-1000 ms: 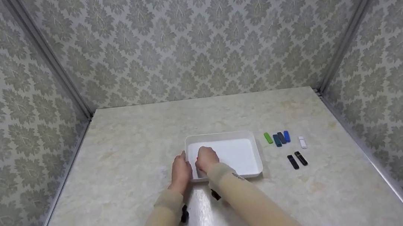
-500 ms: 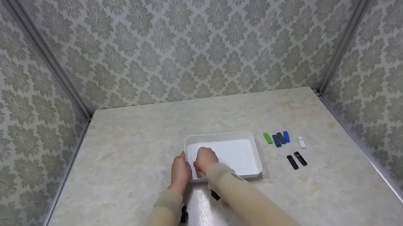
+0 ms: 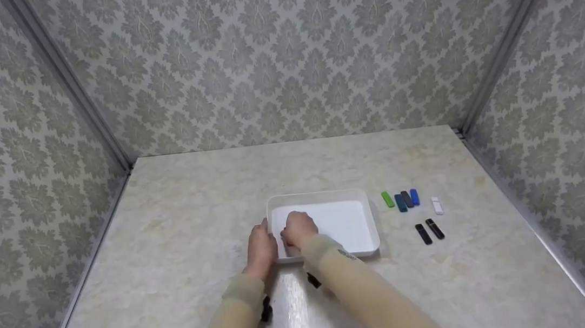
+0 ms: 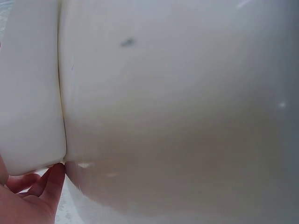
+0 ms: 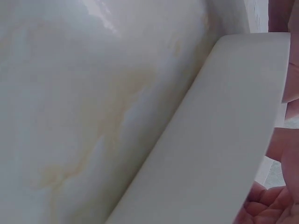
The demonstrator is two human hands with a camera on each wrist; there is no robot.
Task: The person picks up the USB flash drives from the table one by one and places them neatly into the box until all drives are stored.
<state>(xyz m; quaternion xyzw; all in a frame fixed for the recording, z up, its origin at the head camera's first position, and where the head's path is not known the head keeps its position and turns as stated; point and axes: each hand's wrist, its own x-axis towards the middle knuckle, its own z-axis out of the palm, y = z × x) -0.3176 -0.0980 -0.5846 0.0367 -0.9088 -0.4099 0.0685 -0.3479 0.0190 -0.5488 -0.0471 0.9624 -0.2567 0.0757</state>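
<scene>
A shallow white rectangular tray [image 3: 342,194] stands on the table. My left hand [image 3: 262,247] holds its left wall, fingers along the outside and thumb side at the rim. From the left wrist, the fingertips [image 4: 57,173] show at the tray's lower corner. My right hand [image 3: 299,229] is inside the tray near that left wall, its fingers bent and pointing down. In the right wrist view, curled fingers [image 5: 268,205] show behind the near wall [image 5: 210,126]. The wall hides the fingertips, so I cannot tell what they hold.
Right of the tray lie several small USB sticks: a green one [image 3: 387,199], a teal one [image 3: 400,203], a dark grey one [image 3: 407,199], a blue one [image 3: 414,197], a white one [image 3: 437,206] and two black ones. Patterned wall panels [image 3: 281,56] enclose the marbled table [image 3: 178,214].
A small red-orange spot at the right fingertips one second ago is out of sight now. The right hand has shifted only slightly inside the tray; the left hand keeps its place.
</scene>
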